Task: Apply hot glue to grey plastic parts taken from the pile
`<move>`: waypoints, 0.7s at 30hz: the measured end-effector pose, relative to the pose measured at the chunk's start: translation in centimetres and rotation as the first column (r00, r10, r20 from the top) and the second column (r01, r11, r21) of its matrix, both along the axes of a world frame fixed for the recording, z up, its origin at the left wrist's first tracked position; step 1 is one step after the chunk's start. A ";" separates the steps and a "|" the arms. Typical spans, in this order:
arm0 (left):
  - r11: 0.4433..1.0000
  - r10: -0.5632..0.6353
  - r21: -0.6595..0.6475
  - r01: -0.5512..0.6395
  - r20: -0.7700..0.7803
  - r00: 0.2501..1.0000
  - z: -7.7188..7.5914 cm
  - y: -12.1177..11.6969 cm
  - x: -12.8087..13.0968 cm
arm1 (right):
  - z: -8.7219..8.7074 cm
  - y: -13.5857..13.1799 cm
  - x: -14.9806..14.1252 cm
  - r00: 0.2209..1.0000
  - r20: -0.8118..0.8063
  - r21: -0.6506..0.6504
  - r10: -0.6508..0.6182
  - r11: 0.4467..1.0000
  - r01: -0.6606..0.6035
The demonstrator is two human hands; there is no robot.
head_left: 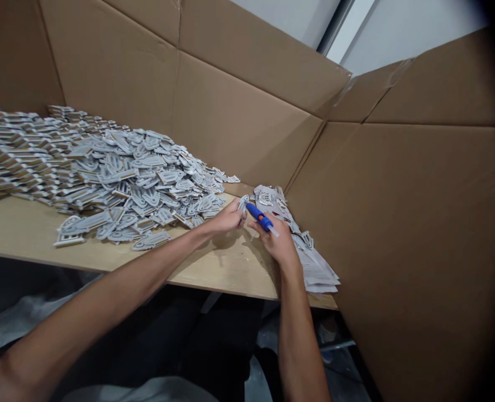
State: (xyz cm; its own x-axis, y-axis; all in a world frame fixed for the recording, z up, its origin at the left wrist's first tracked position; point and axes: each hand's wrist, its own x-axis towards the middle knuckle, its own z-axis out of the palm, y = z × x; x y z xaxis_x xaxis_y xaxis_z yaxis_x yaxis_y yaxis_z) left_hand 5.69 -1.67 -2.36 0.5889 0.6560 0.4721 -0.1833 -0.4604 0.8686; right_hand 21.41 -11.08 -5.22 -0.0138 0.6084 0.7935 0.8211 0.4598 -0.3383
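Left hand (226,219): fingers pressed together, pinching a small grey plastic piece (242,204) at the fingertips; the part of the piece inside the grip is hidden.

Right hand (276,241): fingers closed around a blue-handled tool (259,217), which lies across the fingers and runs from upper left to lower right.

Piece relative to grip: held just beside the upper end of the tool, between the two hands. Whether the two touch is too small to make out.

Tool tip: a pale, clear-looking tip (275,231) projects past the right hand and points away from the piece. Its exact shape cannot be made out.

Forearms: both enter from the lower edge of the view; the left arm is cut off at the lower left corner.

Under the board: a white plastic sheet (15,329) lies in dim shadow; other items there are hard to identify.

Board: a pale wooden board (33,229) bears all loose items.

Pile: a grey heap of similar plastic pieces (142,181) lies left of the hands, with neat stacks (8,151) behind it, cut off by the left edge.

Right of hands: a pile of white papers (314,271) with more pieces on top.

Surround: cardboard sheets (407,240) stand along the back and right of the board.
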 end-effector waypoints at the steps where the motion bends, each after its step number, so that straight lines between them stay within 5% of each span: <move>1: 1.000 0.013 0.015 -0.013 -0.005 1.000 0.0 0.0 -0.1 | 0.0 0.0 -0.1 1.000 0.013 -0.006 -0.018 1.000 0.018; 7: 0.998 0.000 0.056 0.002 -0.045 0.999 0.4 -0.1 -0.3 | 0.1 -0.3 -1.0 0.981 0.126 0.018 -0.151 0.989 0.150; 12: 0.995 -0.048 -0.083 0.051 0.048 0.998 1.1 -0.4 0.0 | 0.0 -0.8 -3.1 0.919 0.176 0.127 -0.354 0.934 0.335; 16: 0.975 -0.078 -0.195 0.104 0.139 0.987 1.5 -0.5 0.0 | 0.0 -0.4 -3.7 0.921 -0.033 0.258 -0.389 0.887 0.384; 21: 0.957 -0.251 -0.145 0.252 0.030 0.968 1.9 -1.9 -1.0 | -0.1 0.4 -2.1 0.918 -0.364 0.231 -0.160 0.939 0.255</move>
